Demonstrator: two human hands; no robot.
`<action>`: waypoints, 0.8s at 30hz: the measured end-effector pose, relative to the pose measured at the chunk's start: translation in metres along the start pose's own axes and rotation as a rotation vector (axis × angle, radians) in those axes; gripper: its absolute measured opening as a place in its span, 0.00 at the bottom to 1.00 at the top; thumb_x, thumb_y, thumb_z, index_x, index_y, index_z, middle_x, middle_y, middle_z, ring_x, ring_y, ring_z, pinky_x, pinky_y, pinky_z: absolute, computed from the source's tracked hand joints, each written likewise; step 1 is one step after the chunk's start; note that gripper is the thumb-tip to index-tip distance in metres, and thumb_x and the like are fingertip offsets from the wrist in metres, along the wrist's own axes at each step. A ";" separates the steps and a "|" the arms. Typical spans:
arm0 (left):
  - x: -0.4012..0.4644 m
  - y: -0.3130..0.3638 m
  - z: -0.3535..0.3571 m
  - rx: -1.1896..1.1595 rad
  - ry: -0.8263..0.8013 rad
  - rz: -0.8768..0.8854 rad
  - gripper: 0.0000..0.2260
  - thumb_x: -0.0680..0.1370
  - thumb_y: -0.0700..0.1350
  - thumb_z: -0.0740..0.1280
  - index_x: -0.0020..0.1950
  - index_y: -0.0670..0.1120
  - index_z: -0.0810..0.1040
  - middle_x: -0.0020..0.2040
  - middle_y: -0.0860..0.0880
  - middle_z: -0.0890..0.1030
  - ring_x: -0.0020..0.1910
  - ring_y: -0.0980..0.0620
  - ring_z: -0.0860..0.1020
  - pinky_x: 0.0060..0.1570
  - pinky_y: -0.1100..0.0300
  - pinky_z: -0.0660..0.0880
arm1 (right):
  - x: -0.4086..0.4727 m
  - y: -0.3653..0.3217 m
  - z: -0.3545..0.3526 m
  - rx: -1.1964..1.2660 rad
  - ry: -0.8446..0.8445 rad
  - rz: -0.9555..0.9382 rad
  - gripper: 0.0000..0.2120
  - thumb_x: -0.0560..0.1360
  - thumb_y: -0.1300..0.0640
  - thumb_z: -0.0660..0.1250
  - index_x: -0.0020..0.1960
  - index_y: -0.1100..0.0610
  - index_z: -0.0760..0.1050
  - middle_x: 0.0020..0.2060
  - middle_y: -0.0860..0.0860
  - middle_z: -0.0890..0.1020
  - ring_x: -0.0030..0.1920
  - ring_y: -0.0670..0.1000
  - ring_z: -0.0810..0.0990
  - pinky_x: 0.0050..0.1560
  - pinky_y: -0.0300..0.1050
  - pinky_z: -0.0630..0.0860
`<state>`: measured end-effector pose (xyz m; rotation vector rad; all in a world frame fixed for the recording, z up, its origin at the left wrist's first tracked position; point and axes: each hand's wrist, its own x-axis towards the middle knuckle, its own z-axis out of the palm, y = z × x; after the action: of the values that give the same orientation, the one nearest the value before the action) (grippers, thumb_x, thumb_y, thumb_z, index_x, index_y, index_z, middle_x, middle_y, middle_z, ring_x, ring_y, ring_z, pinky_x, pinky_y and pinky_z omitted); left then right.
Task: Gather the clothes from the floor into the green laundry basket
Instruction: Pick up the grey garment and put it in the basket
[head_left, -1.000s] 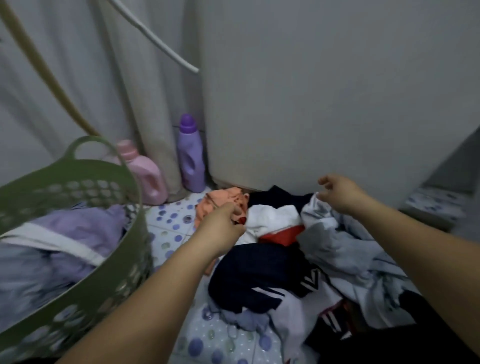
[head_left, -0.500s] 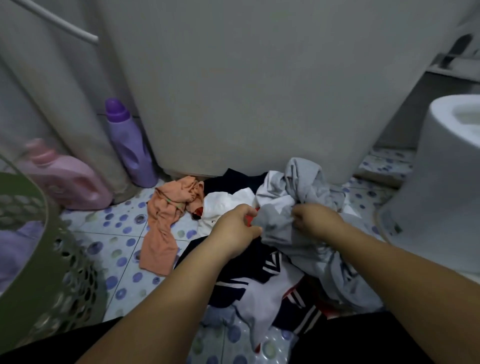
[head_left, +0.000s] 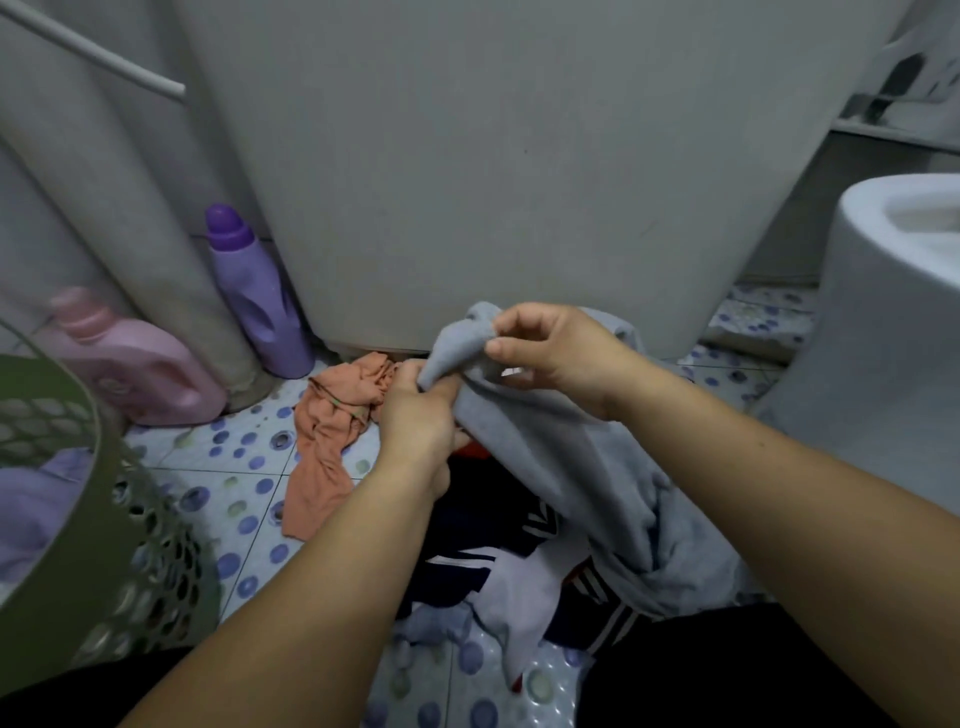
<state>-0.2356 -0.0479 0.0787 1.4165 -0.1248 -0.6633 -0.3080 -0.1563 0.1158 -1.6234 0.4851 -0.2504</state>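
Since half a second ago we have lifted the grey garment (head_left: 561, 457) higher off the pile (head_left: 519, 561), bunching its top edge. Our left hand (head_left: 415, 415) is clenched on the cloth from below; our right hand (head_left: 556, 353) pinches its upper fold, wrist bent inward. The garment's tail trails onto the pile on the floor (head_left: 228, 478). The basket (head_left: 78, 525) at far left holds lilac cloth (head_left: 36, 499). An orange garment (head_left: 332, 431) lies beside the pile.

Basket (head_left: 78, 519) is sitting near left, two bottles (head_left: 260, 306) standing far left, clothes pile (head_left: 519, 561) lying centre, toilet (head_left: 883, 338) sitting right.
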 end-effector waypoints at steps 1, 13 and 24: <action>0.001 0.005 -0.004 -0.087 0.037 -0.020 0.08 0.80 0.37 0.59 0.46 0.49 0.71 0.39 0.50 0.77 0.35 0.53 0.77 0.26 0.62 0.78 | 0.000 0.003 -0.005 -0.019 0.018 0.007 0.10 0.75 0.67 0.66 0.41 0.52 0.75 0.35 0.48 0.79 0.37 0.44 0.76 0.43 0.39 0.73; 0.019 0.038 -0.065 -0.438 0.323 0.082 0.10 0.80 0.36 0.59 0.49 0.51 0.71 0.41 0.49 0.78 0.29 0.56 0.80 0.25 0.60 0.79 | -0.010 0.110 -0.060 -1.291 0.151 0.489 0.17 0.75 0.54 0.62 0.64 0.55 0.70 0.65 0.56 0.70 0.63 0.61 0.72 0.64 0.54 0.69; 0.012 0.034 -0.055 0.600 -0.206 0.267 0.48 0.55 0.58 0.79 0.72 0.59 0.63 0.72 0.46 0.68 0.70 0.47 0.69 0.68 0.46 0.69 | 0.014 -0.037 0.023 -0.640 0.398 -0.264 0.03 0.74 0.61 0.64 0.43 0.55 0.74 0.39 0.53 0.77 0.42 0.52 0.74 0.42 0.44 0.68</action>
<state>-0.1885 -0.0061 0.0974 1.8555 -0.7110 -0.5686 -0.2797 -0.1399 0.1479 -2.2808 0.6981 -0.6767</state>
